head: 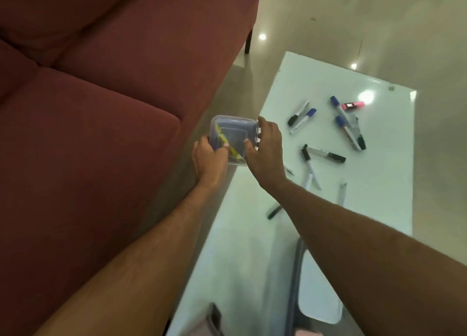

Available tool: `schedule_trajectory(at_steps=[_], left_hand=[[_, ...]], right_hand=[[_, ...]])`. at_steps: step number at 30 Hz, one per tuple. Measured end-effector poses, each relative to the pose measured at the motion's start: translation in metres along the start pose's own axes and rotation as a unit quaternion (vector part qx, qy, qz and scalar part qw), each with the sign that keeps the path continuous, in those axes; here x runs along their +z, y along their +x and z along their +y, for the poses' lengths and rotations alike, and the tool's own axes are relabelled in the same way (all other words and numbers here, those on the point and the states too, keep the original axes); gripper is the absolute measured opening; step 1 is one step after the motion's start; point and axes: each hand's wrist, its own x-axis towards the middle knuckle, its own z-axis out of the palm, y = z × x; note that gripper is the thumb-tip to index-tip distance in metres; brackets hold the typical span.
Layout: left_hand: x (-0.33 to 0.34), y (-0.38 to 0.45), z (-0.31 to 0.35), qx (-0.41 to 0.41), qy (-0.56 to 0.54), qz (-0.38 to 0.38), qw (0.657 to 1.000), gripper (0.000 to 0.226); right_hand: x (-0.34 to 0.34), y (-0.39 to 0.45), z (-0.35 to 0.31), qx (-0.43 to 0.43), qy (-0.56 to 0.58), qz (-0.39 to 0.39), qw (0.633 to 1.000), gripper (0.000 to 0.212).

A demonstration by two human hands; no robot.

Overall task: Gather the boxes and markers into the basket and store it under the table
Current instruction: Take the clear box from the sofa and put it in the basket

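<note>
A small clear plastic box with something yellow inside is held in the air over the left edge of the glass table. My left hand grips its near left corner and my right hand grips its right side. Several markers lie scattered on the table to the right: a black-capped and a blue-capped pair, two blue-capped ones, a pink highlighter, and black-capped ones. More markers lie partly hidden under my right forearm. No basket can be made out.
A dark red sofa fills the left, with a narrow strip of floor between it and the table. Through the glass, a lower shelf and a frame bar show near the bottom. Glossy floor lies beyond the table.
</note>
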Motion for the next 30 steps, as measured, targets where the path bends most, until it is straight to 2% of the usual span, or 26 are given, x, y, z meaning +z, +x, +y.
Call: schedule_trajectory(at_steps=[6, 10, 13, 18, 22, 25, 27, 30], left_hand=[[0.025, -0.089, -0.012, -0.029, -0.044, 0.003, 0.999, 0.037], [0.031, -0.131, -0.027, -0.021, -0.062, 0.02, 0.998, 0.038], [0.031, -0.16, -0.037, -0.004, -0.082, 0.042, 0.996, 0.042], [0.029, -0.212, -0.06, 0.036, -0.096, 0.096, 0.99, 0.056], [0.026, -0.257, -0.085, 0.076, -0.111, 0.16, 0.978, 0.062], [0.032, -0.294, -0.093, 0.083, -0.183, 0.203, 0.958, 0.066], [0.039, -0.321, -0.09, 0.049, -0.267, 0.22, 0.937, 0.074], [0.047, -0.357, -0.084, -0.008, -0.396, 0.239, 0.886, 0.073]], right_hand=[[-0.055, -0.054, 0.041, -0.013, 0.034, -0.031, 0.999, 0.064], [-0.074, -0.087, 0.057, 0.004, 0.079, -0.054, 0.995, 0.063], [-0.081, -0.105, 0.062, 0.03, 0.133, -0.046, 0.99, 0.052], [-0.082, -0.135, 0.066, 0.057, 0.189, 0.007, 0.98, 0.01], [-0.085, -0.165, 0.071, 0.105, 0.237, -0.004, 0.966, 0.016], [-0.101, -0.193, 0.073, 0.075, 0.235, -0.045, 0.968, 0.015], [-0.114, -0.211, 0.077, 0.058, 0.252, -0.057, 0.964, 0.012], [-0.132, -0.238, 0.092, 0.051, 0.293, -0.075, 0.952, 0.017]])
